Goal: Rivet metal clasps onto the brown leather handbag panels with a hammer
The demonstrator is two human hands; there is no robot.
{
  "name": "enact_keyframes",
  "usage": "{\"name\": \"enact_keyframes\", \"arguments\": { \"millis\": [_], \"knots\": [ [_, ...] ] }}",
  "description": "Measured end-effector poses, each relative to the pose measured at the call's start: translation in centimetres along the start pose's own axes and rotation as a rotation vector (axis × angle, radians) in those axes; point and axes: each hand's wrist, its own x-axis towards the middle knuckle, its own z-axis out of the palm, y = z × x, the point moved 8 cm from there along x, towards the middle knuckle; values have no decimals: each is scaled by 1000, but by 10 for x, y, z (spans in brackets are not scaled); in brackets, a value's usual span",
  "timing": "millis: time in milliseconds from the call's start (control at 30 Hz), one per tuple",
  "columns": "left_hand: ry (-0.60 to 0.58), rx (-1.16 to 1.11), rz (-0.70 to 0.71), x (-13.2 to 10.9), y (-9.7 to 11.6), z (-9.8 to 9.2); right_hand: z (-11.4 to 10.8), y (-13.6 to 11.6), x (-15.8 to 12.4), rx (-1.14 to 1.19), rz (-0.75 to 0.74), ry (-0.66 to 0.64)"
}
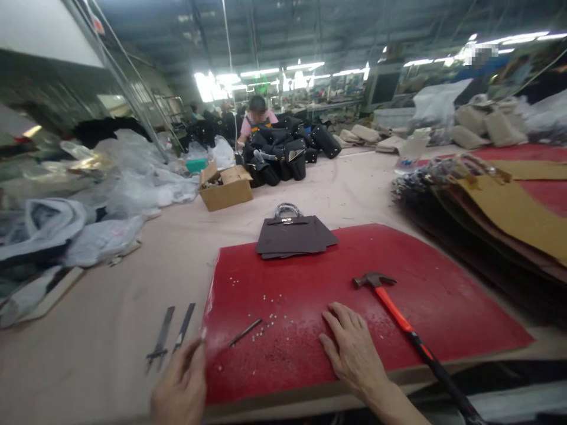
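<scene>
My right hand [349,348] lies on the red mat [319,283], fingers loosely spread, holding nothing. My left hand [181,381] is slightly blurred at the mat's left edge, fingers loosely bent, with nothing visible in it. Between the hands lie a thin metal punch rod [245,332] and several tiny white bits [271,317]. To the right of my right hand rests a claw hammer [394,304] with a red and black handle. Flat dark bag panels [295,236] with a wrapped handle lie at the mat's far edge.
Two slim metal tools [163,333] lie left of the mat. Stacked bag panels [500,206] crowd the right side. Further off are a cardboard box [225,192], black bags [283,147], plastic wrapping [133,171] and a person [258,120] in pink.
</scene>
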Motion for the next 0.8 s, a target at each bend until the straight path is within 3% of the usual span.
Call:
{"name": "enact_keyframes", "arguments": {
  "millis": [67, 133, 200, 300, 433, 567, 700, 800],
  "knots": [
    [-121, -65, 159, 35, 69, 53, -1, 1, 0, 12, 0, 24],
    [-214, -113, 221, 73, 128, 107, -1, 3, -2, 6, -4, 51],
    [-324, -144, 154, 109, 167, 157, -1, 4, -3, -5, -17, 84],
    [-415, -154, 88, 151, 205, 210, 0, 5, -5, -27, -45, 133],
    [-506, -158, -10, 186, 227, 262, 2, 7, -9, -97, -103, 224],
    [-570, -122, -146, 205, 230, 305, 11, 10, -11, -134, -134, 262],
    [-651, -75, -326, 211, 214, 334, 22, 12, -11, -163, -145, 263],
    [-737, -93, -422, 207, 207, 345, 32, 15, -12, -136, -139, 222]
  ]
}}
